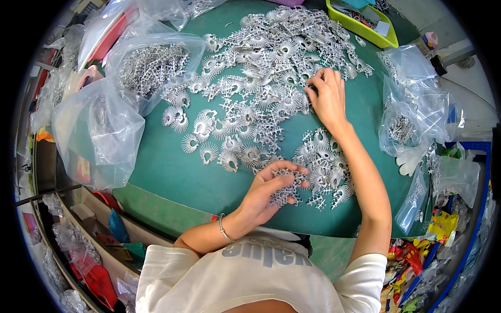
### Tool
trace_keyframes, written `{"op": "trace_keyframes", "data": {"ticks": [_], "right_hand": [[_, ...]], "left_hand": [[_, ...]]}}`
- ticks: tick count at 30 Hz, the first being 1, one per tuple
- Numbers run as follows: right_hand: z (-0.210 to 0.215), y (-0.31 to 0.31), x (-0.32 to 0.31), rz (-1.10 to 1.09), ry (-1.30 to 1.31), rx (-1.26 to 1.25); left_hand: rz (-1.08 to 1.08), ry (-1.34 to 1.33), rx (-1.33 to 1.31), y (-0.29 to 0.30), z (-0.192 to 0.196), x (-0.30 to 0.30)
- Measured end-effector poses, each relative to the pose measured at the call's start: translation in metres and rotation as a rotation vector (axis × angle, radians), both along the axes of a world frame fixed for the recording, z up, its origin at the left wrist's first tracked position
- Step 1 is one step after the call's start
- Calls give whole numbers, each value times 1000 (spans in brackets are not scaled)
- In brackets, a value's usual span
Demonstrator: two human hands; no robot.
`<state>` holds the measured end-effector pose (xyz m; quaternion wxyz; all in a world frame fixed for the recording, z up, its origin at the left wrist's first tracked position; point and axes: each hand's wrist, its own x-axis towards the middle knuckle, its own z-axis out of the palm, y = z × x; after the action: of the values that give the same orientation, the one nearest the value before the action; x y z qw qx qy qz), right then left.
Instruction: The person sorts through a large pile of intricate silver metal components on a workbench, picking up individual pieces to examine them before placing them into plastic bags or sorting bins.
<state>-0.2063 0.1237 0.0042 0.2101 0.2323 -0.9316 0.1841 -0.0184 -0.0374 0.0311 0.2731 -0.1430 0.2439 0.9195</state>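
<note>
A broad heap of small silvery metal pieces (255, 86), some fan-shaped with a notch and some branched, spreads over the green table. My left hand (261, 195) is closed around a bunch of the branched metal pieces (287, 192) near the table's front edge. Beside it on the right lies a smaller heap of the same fan-shaped and branched pieces (329, 169). Farther off, my right hand (329, 96) is at the right edge of the big heap, its fingers bent and drawn together. Whatever lies between those fingertips is too small to make out.
A clear plastic bag (154, 68) full of branched pieces stands at the left, with another clear bag (99, 135) in front. A yellow-green tray (365, 28) sits at the far right. Clear bags (417, 104) lie along the right edge, near a white glove (409, 159).
</note>
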Motion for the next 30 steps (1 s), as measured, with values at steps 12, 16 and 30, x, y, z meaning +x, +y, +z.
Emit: {"op": "trace_keyframes", "data": {"ticks": [12, 16, 30], "right_hand": [[65, 10, 103, 412, -854, -512], [42, 19, 69, 51, -413, -306], [36, 13, 69, 232, -1498, -1517]], "left_hand": [[26, -31, -2, -2, 2, -9], [-62, 10, 35, 0, -4, -10], [-168, 80, 61, -6, -4, -2]]}}
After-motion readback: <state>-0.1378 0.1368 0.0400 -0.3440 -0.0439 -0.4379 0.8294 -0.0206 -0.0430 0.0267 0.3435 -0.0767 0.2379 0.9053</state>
